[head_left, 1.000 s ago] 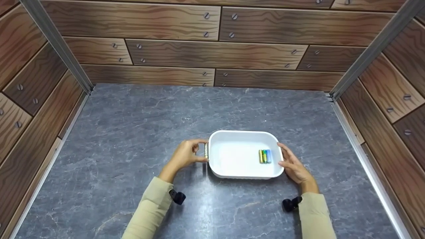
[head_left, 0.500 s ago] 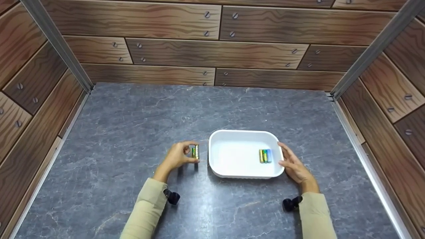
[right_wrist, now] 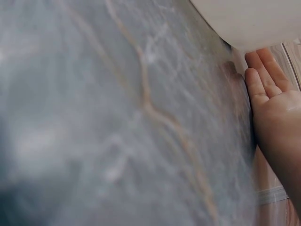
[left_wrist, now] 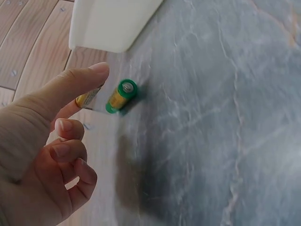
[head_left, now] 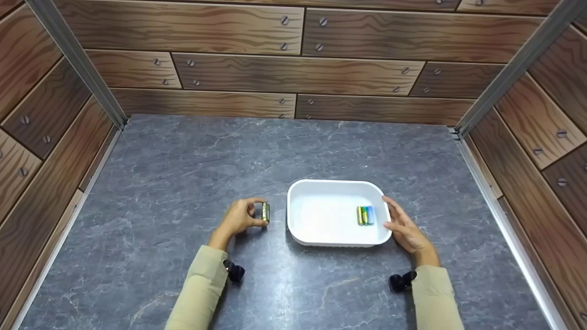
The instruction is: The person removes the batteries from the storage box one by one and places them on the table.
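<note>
One gold battery (head_left: 264, 212), pinched, now farther from tub (head_left: 323, 220)

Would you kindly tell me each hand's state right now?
Left hand: holding a gold battery in a pinch.
Right hand: open, touching the white tray.

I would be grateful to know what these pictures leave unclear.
Head view: lettering on the three batteries inside the white tub is too small.
Left wrist view: the left hand partly covers the gold battery.
Right wrist view: the top edge cuts off the tub.
</note>
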`<state>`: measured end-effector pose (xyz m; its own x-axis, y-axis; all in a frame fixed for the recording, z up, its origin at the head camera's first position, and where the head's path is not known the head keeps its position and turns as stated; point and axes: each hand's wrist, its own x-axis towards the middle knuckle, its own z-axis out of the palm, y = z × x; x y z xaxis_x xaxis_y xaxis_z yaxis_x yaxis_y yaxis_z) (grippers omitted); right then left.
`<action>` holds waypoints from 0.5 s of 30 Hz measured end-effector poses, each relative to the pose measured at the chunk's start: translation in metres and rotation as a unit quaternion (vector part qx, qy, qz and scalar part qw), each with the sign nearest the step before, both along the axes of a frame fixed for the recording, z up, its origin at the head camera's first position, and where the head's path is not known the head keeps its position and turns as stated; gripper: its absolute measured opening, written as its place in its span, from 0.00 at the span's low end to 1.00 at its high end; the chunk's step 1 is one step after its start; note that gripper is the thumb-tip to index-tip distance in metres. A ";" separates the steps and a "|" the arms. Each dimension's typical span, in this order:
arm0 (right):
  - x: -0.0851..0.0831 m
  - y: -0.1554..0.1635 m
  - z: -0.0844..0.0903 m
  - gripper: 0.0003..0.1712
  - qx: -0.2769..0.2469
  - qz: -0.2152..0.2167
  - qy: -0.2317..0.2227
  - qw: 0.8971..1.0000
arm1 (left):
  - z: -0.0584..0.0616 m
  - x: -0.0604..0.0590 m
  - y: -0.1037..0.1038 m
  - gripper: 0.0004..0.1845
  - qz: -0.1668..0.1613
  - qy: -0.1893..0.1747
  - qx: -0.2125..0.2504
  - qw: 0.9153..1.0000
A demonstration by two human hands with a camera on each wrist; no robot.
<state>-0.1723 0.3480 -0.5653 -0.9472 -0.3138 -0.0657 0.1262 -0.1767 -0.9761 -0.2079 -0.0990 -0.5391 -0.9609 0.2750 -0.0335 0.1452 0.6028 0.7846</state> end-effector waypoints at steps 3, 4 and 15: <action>0.000 0.000 -0.001 0.41 -0.009 0.002 0.008 1.000 | -0.004 -0.001 -0.002 0.30 0.003 -0.004 -0.003 1.000; 0.000 0.000 -0.001 0.41 -0.010 0.003 0.008 1.000 | -0.004 -0.002 -0.002 0.30 0.005 -0.006 -0.005 1.000; 0.001 -0.001 0.001 0.42 -0.004 -0.005 -0.004 1.000 | -0.011 -0.005 -0.005 0.32 0.023 -0.028 -0.052 0.998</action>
